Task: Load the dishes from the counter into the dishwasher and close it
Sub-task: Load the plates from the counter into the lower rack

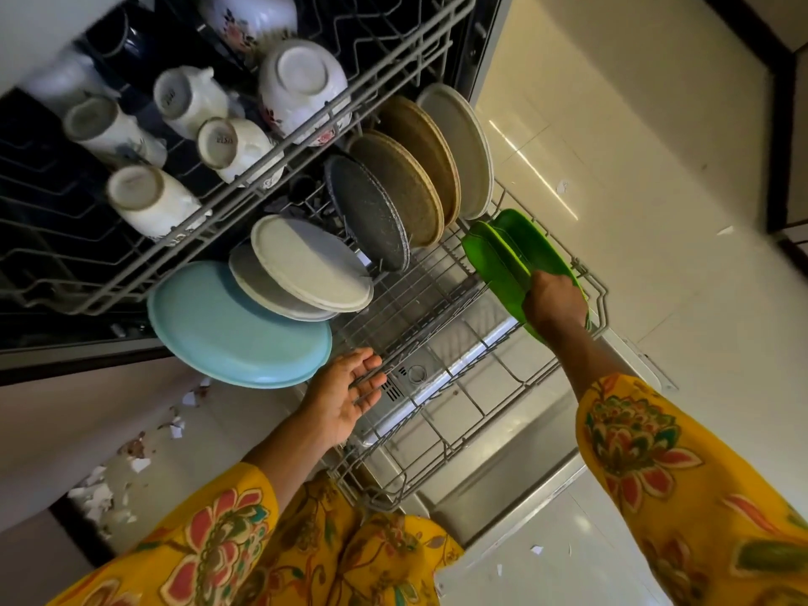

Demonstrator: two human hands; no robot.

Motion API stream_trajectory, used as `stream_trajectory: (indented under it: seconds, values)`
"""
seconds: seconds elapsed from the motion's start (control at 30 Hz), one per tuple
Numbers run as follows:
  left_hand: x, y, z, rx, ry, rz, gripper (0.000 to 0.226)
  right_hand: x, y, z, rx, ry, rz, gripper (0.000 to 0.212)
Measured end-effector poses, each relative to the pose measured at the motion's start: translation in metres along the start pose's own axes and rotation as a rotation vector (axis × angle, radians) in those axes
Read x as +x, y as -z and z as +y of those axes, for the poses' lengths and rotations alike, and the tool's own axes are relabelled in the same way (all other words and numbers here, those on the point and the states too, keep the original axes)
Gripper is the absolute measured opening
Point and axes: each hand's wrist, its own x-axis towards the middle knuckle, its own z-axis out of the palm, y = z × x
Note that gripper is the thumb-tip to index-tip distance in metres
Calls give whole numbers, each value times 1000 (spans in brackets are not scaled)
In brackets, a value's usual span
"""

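- Green plates [516, 251]: two, bright green, glossy, standing on edge side by side at the right end of the lower rack [441, 413].
- Right hand [555, 306]: fingers curled over the near rims of the green plates, gripping them.
- Left hand [345, 395]: palm up, fingers straight and relaxed, holding nothing; fingertips lie at the rack's wires just beside the blue plate [236, 325].
- Lower rack is pulled out over the open door [503, 487]. Plates on edge in it, besides the green: one blue, two pale grey [306, 264], one dark speckled [367, 212], two tan [406, 181], one white [459, 146]. Seven, so nine plates in all.
- Near half of the lower rack shows bare wire.
- Upper rack [280, 155]: four white mugs upside down [144, 203], one white flowered bowl [301, 85] upside down, another flowered white vessel behind it; further items at the back are blurred, count uncertain.
- Sleeves [656, 452]: yellow, floral print, both arms.
- Floor [656, 168]: pale glossy tile, small white scraps scattered.
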Motion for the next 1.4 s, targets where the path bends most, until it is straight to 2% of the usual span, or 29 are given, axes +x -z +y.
stream_trajectory:
  seconds: [0.27, 0.47, 0.6, 0.97, 1.13, 1.4]
  values:
    - [4, 8, -5, 0, 1, -5, 14, 1, -28, 12, -36, -22, -79, 21]
    - [7, 10, -7, -9, -16, -1, 14, 6, -38, 10, -61, -19, -113, 47]
    - [3, 12, -8, -6, -21, -11, 14, 4, -33, 11, 4, -50, -114, 35]
    - [-42, 1, -9, -5, -77, -45, 15, -52, 4, 11, 165, 40, 72, 33]
    - [-75, -15, 1, -27, -136, -85, 23, -96, 21, -17, 297, 133, 67, 30]
    - [-148, -14, 7, -128, -214, -136, 33, -181, 49, -78, 369, 283, 84, 28]
